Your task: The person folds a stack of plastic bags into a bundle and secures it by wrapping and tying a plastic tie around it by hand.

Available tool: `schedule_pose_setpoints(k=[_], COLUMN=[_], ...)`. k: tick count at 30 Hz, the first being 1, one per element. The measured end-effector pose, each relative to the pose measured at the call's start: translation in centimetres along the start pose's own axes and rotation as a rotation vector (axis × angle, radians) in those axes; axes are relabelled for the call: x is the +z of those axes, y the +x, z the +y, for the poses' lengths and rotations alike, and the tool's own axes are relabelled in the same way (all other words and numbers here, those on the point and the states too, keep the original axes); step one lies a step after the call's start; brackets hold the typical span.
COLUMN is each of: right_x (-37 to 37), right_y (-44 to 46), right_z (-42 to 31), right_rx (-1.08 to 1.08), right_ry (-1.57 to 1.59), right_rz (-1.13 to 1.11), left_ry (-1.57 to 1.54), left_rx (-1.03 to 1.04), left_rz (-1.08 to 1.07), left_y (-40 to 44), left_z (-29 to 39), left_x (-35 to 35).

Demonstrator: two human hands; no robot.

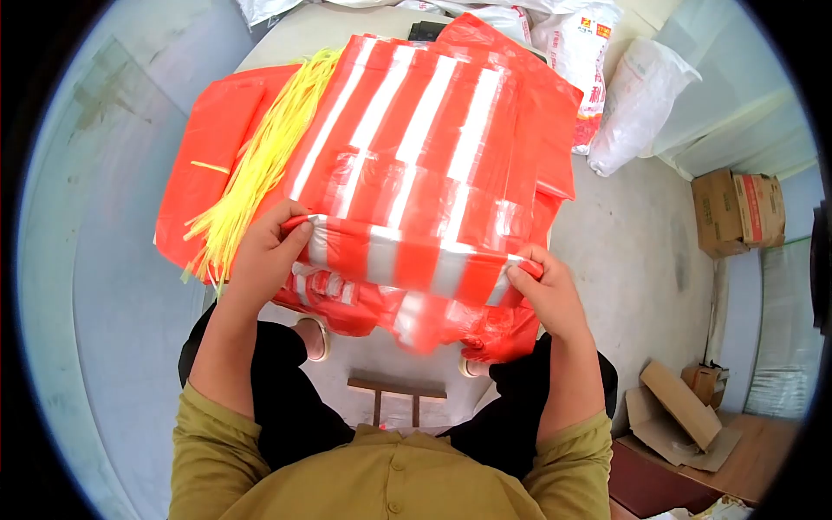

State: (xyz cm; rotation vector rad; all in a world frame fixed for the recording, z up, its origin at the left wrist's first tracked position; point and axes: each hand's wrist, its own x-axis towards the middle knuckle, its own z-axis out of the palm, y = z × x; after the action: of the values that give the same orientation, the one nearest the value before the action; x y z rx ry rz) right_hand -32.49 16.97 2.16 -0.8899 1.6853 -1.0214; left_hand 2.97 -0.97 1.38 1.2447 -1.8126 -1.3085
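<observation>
The left hand (276, 247) and right hand (552, 290) each pinch a near corner of a red-and-silver striped plastic sheet (407, 261), thumbs on top, stretching its edge between them. The sheet lies over the stacked red plastic on the desk (295, 33), its near edge toward the person's lap. A bundle of yellow strips (269, 160) lies beside the stripes, on the person's left.
</observation>
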Motion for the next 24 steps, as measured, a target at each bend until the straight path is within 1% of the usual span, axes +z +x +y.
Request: schedule_pose_setpoints(k=[4, 7, 10, 13, 16, 17, 19, 20, 22, 24], right_x=[0.4, 0.5, 0.7, 0.7, 0.9, 1.1, 1.0, 0.9, 1.0, 1.3], right_y=[0.9, 1.1, 1.2, 1.6, 1.6, 1.6, 1.6, 1.6, 1.4, 0.9], right_z=[1.8, 3.0, 3.3, 4.5, 4.6, 4.5, 4.5, 4.4, 3.6, 1.9], right_rx=[-0.014, -0.011, 0.024, 0.027, 0.006, -0.001, -0.009, -0.013, -0.039, -0.028], right_ry=[0.030, 0.073, 0.144, 0.194, 0.236, 0.251, 0.212, 0.193, -0.073, -0.319], right_rz=[0.043, 0.073, 0.100, 0.115, 0.144, 0.156, 0.164, 0.169, 0.220, 0.267], left_ry=[0.046, -0.014, -0.071, 0.080, 0.192, 0.155, 0.082, 0.094, 0.118, 0.228], left_rx=[-0.046, -0.032, -0.058, -0.016, 0.010, -0.001, -0.023, -0.024, -0.024, 0.013], left_rz=[0.055, 0.110, 0.090, -0.004, -0.012, 0.010, 0.056, 0.062, 0.073, 0.099], left_y=[1.4, 1.9, 2.0, 2.3, 2.4, 2.3, 2.1, 2.2, 2.2, 2.0], left_z=[-1.3, -1.6, -0.8, -1.6, -2.2, -2.2, -1.8, -1.7, -1.5, -0.5], left_x=[1.0, 1.9, 2.1, 1.5, 1.7, 1.9, 2.2, 2.3, 2.4, 2.6])
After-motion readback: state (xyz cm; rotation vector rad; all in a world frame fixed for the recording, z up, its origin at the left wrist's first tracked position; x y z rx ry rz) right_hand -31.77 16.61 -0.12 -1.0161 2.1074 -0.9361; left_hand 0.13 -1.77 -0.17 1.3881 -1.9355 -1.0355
